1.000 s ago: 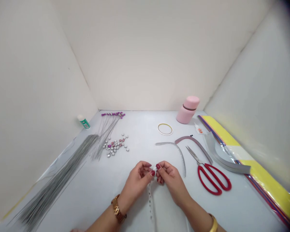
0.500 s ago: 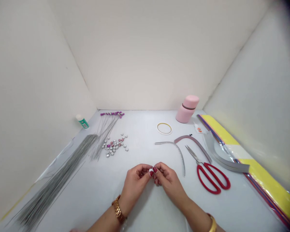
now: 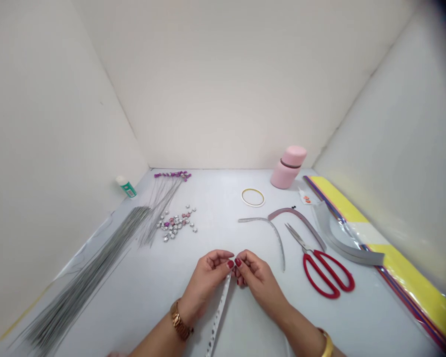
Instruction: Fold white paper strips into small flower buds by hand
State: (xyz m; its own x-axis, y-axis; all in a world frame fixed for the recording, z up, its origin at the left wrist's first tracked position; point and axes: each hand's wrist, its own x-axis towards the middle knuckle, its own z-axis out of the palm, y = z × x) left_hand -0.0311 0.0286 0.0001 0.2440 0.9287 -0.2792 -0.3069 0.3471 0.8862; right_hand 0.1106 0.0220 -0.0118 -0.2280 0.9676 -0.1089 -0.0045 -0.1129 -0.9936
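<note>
A narrow white paper strip (image 3: pixel 219 315) with silver spots runs from my fingertips down towards the bottom edge of the view. My left hand (image 3: pixel 208 280) pinches its upper end between thumb and fingers. Close against it, my right hand (image 3: pixel 259 280) is closed too, thumb and fingertips at the same end of the strip. The fingers hide how that end is folded. To the left beyond my hands lies a loose group of small folded paper stars (image 3: pixel 174 226), mostly silver, a few pink or purple.
Red-handled scissors (image 3: pixel 319 263), a silver strip (image 3: pixel 277 238) and a pinkish strip (image 3: pixel 301 218) lie right. Grey wires (image 3: pixel 85 277), purple-tipped stems (image 3: pixel 173 175) and a glue stick (image 3: pixel 127 187) are left. A tape ring (image 3: pixel 252 197), pink flask (image 3: pixel 288 167) and yellow paper pack (image 3: pixel 397 258) lie farther out.
The spotted strip now hangs down between my hands; before, only a small whitish piece showed at my fingertips. My left hand has shifted slightly, while the right has stayed nearly still.
</note>
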